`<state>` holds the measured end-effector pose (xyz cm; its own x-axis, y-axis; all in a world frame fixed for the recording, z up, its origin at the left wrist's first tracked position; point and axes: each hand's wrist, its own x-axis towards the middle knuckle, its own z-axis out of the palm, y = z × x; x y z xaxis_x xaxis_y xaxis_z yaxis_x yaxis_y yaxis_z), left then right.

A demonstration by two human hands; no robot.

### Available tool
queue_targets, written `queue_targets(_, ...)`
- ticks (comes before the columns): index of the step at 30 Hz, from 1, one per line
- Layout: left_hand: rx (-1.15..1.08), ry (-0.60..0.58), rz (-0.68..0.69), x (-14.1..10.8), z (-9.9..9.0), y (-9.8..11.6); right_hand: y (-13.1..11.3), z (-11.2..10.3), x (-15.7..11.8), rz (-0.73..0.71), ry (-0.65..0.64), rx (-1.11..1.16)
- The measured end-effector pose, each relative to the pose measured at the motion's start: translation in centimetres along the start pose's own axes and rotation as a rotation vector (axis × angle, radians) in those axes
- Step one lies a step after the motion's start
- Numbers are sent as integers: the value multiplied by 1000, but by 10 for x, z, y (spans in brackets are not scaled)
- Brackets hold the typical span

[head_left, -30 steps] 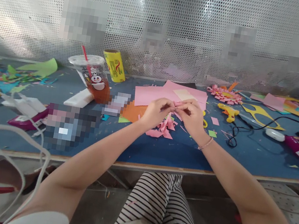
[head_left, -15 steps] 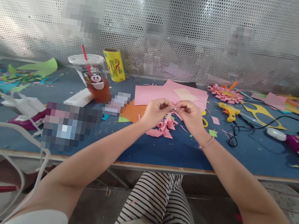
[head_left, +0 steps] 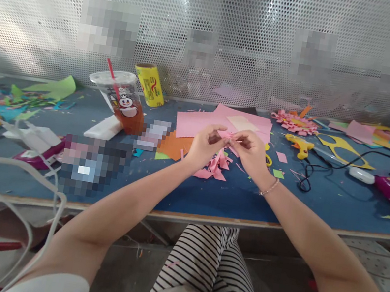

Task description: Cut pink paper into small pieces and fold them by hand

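My left hand (head_left: 207,144) and my right hand (head_left: 249,150) meet over the middle of the blue table, fingertips nearly touching. Between them both hands pinch a small pink paper piece (head_left: 225,134). Just below lies a pile of cut pink paper strips (head_left: 218,166). Behind my hands are large pink sheets (head_left: 188,123) with a pale cream piece (head_left: 241,123) on top. Yellow-handled scissors (head_left: 268,160) lie partly hidden beside my right hand. An orange sheet (head_left: 172,145) is left of my left hand.
A drink cup (head_left: 127,105) with a red straw and a yellow tube (head_left: 149,86) stand at the left. A yellow glue gun (head_left: 298,146) with a black cable lies at the right. White cables (head_left: 8,164) cross the left front. A perforated metal wall (head_left: 236,33) rises behind.
The fingers of both hands have shifted slightly around the small pink piece, and more of it now shows above the left fingertips. Both arms are nearly unmoved.
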<state>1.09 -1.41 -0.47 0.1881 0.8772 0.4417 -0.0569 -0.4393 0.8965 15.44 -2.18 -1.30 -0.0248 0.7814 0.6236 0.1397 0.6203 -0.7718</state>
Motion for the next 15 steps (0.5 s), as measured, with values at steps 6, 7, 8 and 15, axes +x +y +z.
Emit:
queue_targets(6, -92, -9, -29, 3, -2, -6, 0, 1, 0, -6, 23, -8)
queue_targets(7, -103, -10, -32, 3, -2, -6, 0, 0, 0, -4, 22, -16)
queue_targets(8, -112, -10, -35, 2, -2, -5, 0, 0, 0, -2, 20, -20)
queue_targets(15, -166, -19, -3, 1, -1, 1, -2, 0, 0, 2, 21, -3)
